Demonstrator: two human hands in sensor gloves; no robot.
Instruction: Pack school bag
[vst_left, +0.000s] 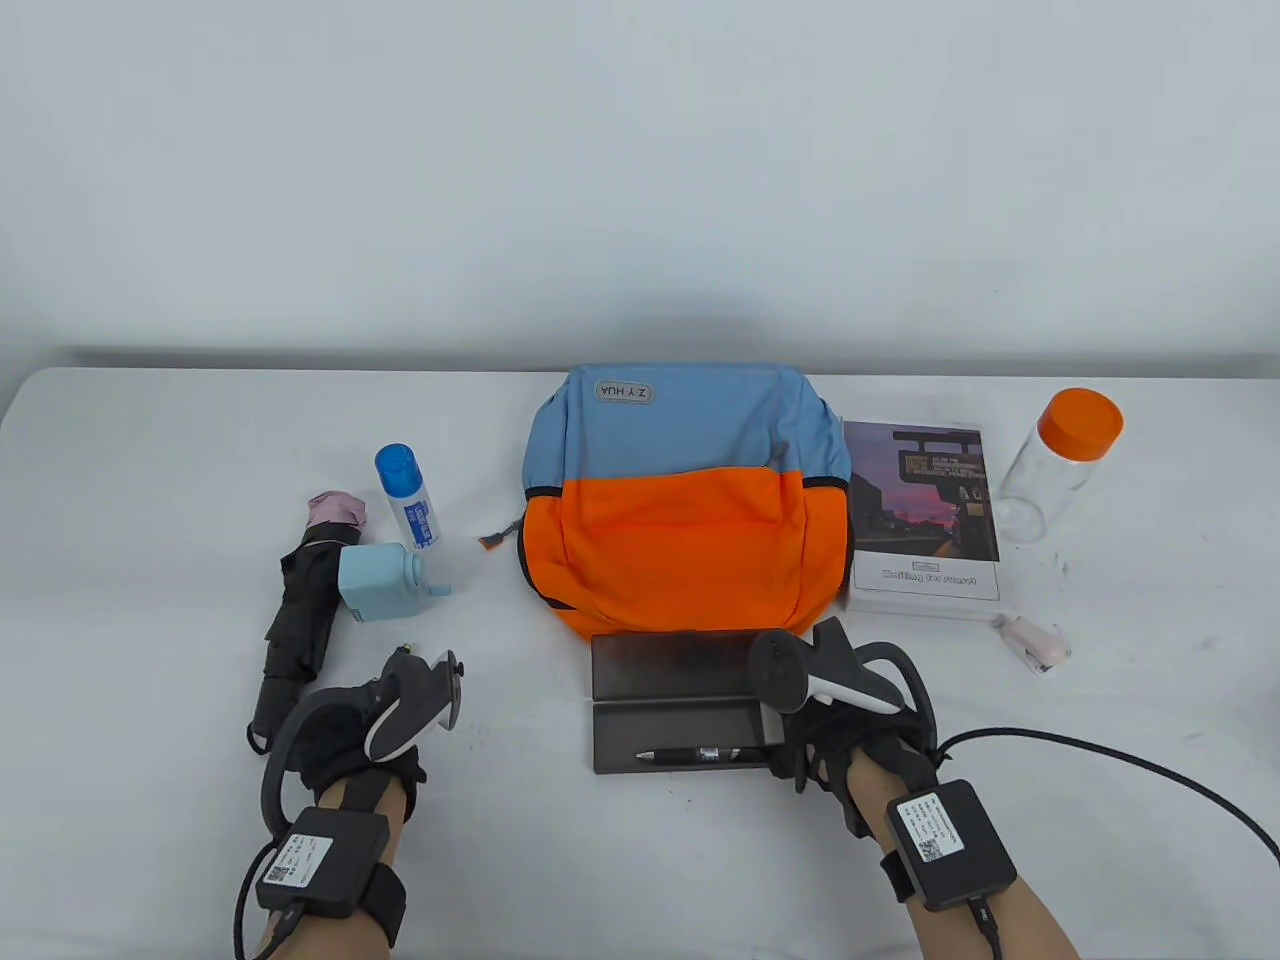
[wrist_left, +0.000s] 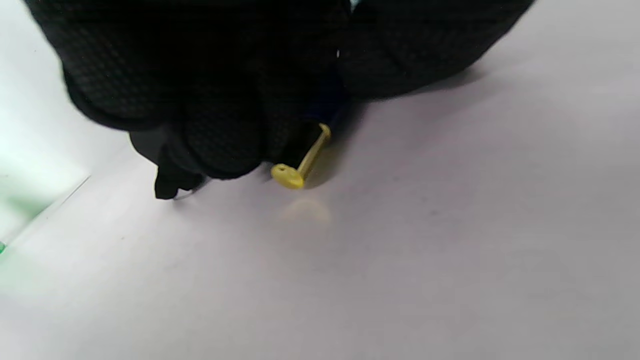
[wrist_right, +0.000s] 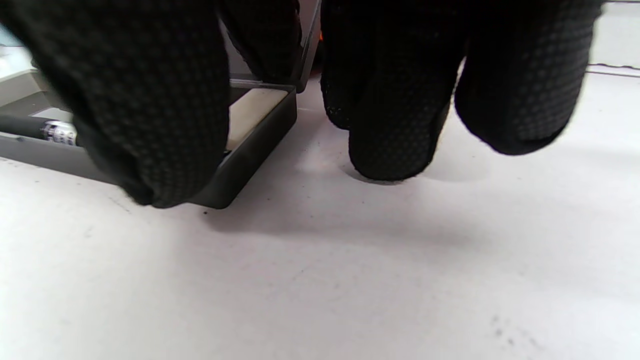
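Observation:
A blue and orange backpack (vst_left: 680, 500) lies flat in the middle of the table. In front of it a dark pencil case (vst_left: 625, 735) lies open, with a black pen (vst_left: 700, 753) in its tray. My right hand (vst_left: 830, 730) is at the case's right end. There my thumb (wrist_right: 150, 125) is against the tray's near wall (wrist_right: 260, 145), one finger is behind it, and the other fingers (wrist_right: 395, 100) touch the table. My left hand (vst_left: 395, 700) is low on the table at the left, with its fingers (wrist_left: 225, 100) curled round a dark pen whose gold clip (wrist_left: 305, 160) sticks out.
A folded black umbrella (vst_left: 300, 610), a light blue box-shaped item (vst_left: 378, 583) and a blue-capped white bottle (vst_left: 408, 498) lie at the left. A book (vst_left: 922, 515), a clear jar with an orange lid (vst_left: 1060, 460) and a small pink stapler (vst_left: 1035, 645) are at the right.

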